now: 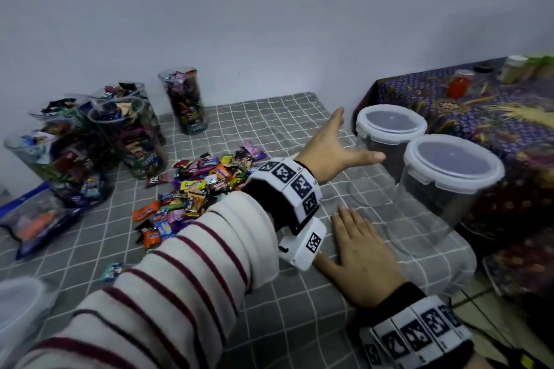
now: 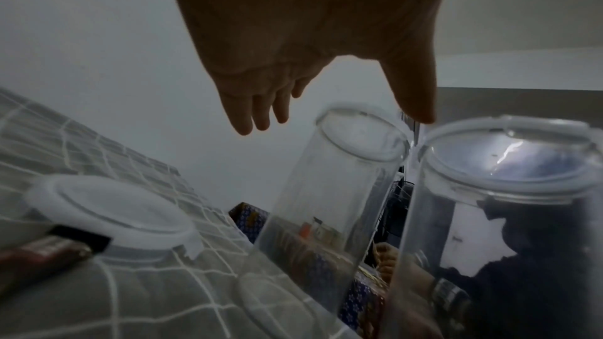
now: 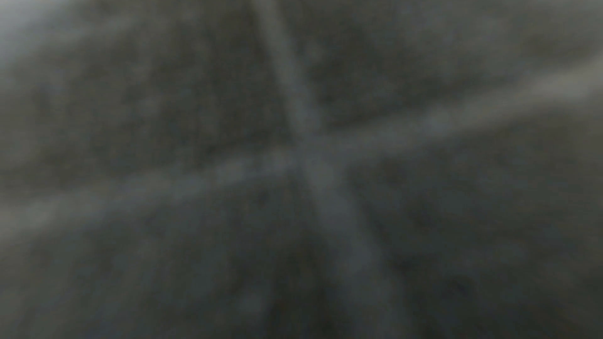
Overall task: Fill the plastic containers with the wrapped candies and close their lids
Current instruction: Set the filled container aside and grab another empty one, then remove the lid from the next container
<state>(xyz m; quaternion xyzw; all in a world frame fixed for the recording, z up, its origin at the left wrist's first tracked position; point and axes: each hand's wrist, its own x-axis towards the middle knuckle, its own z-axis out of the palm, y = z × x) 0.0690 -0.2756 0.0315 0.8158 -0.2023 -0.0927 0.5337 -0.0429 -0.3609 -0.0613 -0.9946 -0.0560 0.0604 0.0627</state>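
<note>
Clear plastic, white lids: two empty tubs stand upright at the right end of the grey check cloth, long axes vertical, lids up and seated. The far tub lies just ahead of the left hand; the near tub sits to its right, closer to the onlooker.

The left hand is spread wide, thumb out toward the far tub's wall, fingers straight, holding nothing. Touching or just short, I cannot tell. It is the nearer hand.

The right hand lies flat on the cloth, fingers straight, empty, left of the near tub; its wrist view shows only blurred cloth.

Candies lie heaped at mid-cloth, left of both hands. Filled tubs without lids stand far left.
</note>
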